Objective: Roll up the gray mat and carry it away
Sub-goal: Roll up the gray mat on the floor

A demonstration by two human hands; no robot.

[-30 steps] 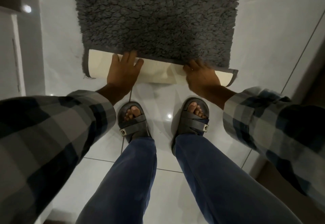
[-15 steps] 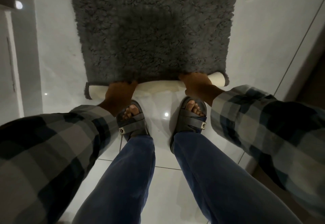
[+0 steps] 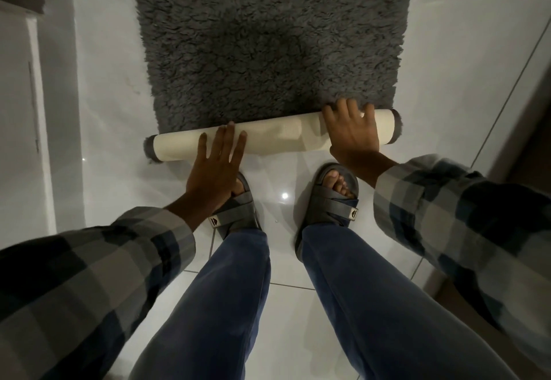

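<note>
The shaggy gray mat [image 3: 268, 39] lies flat on the white tile floor ahead of my feet. Its near edge is rolled into a slim tube, the roll [image 3: 283, 133], showing the cream backing outward. My left hand [image 3: 216, 165] rests flat with spread fingers, its fingertips on the left part of the roll. My right hand [image 3: 351, 132] lies palm down over the right part of the roll, fingers reaching onto the gray pile. Neither hand closes around the roll.
My two feet in gray sandals [image 3: 328, 200] stand just behind the roll on glossy white tiles [image 3: 283, 177]. A white cabinet or wall panel [image 3: 26, 111] runs along the left. A dark threshold [image 3: 524, 129] borders the right.
The folded edge has become a tight tube and moved a little farther up the mat. Both hands went from gripping the edge to lying flat with fingers spread.
</note>
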